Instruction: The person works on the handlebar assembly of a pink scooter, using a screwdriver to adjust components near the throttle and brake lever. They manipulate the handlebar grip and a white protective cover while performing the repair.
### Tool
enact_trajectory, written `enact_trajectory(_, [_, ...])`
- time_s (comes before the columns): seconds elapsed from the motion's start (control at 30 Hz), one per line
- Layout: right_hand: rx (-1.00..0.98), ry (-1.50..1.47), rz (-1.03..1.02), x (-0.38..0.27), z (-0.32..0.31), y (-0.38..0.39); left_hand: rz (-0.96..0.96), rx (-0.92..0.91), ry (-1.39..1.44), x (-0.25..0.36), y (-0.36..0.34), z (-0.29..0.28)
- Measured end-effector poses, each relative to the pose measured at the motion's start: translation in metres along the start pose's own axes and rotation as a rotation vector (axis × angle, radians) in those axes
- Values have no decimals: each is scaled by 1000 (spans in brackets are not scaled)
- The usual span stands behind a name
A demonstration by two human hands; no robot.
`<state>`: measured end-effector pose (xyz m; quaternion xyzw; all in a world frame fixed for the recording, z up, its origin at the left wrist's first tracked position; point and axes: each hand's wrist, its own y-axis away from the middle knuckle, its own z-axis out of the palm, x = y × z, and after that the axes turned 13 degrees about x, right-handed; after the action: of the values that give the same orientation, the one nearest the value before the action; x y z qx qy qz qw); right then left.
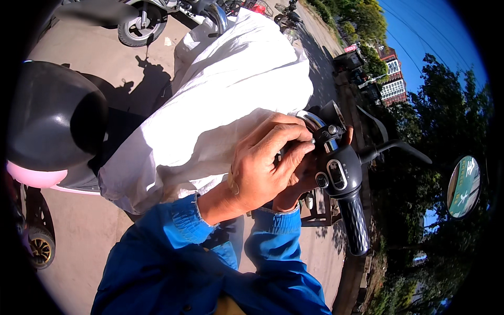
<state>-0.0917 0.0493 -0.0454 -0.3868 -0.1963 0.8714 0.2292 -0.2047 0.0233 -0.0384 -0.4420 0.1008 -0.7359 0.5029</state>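
Observation:
My left hand is closed, its thumb and fingers pinched together beside the chrome bar of a scooter handlebar. What lies between the fingertips is too small to make out. My right hand is just behind and below it, largely covered by the left, so most of its fingers are hidden. Close to both hands is a dark switch housing with a button and a rocker. A black textured handlebar grip extends downward from it. A large white cloth cover drapes over the scooter's front, just left of the hands.
A rear-view mirror sticks out on a black stalk at the right. To the left are a rounded dark scooter part and a pink panel. Another parked scooter's wheel stands beyond. Trees line the right.

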Motion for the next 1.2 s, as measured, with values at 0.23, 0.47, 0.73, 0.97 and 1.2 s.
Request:
enact_trajectory(0.23, [-113, 122, -77, -5, 6, -1, 72, 12, 15, -3, 7, 0])
enact_trajectory(0.47, [-67, 320, -117, -8, 10, 1, -140, 96, 120, -3, -3, 8])
enact_trajectory(0.73, [-60, 641, -303, -7, 12, 3, 79, 38, 61, -10, 0, 2])
enact_trajectory(0.97, [-166, 720, -271, -15, -4, -1, 7, 66, 18, -10, 21, -10])
enact_trajectory(1.2, [-287, 724, -180, -52, -22, -51, -48, 35, 71, -10, 8, 1])
